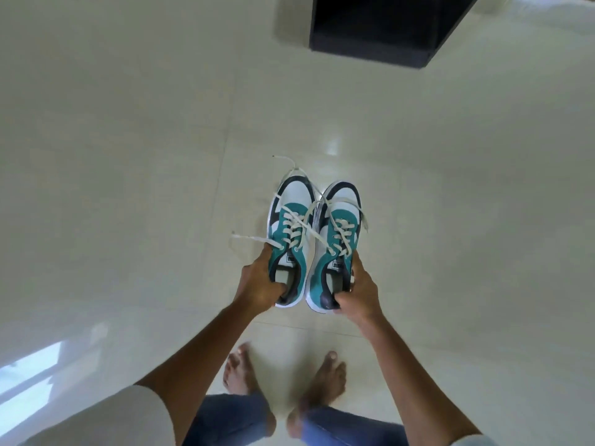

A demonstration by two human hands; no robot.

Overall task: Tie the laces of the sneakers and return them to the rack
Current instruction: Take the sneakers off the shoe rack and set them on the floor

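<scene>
Two teal, white and navy sneakers hang side by side above the floor, toes pointing away from me. My left hand point(257, 281) grips the left sneaker point(291, 226) at its heel collar. My right hand point(357, 292) grips the right sneaker point(335, 230) at its heel. The white laces point(289, 220) are loose and untied, with ends trailing out to the left and over the toes. A dark rack point(380, 27) stands at the top of the view, well beyond the shoes.
Glossy cream floor tiles point(128, 156) spread all around. My bare feet point(328, 381) and jeans show below the shoes. A bright window reflection lies on the floor at the lower left.
</scene>
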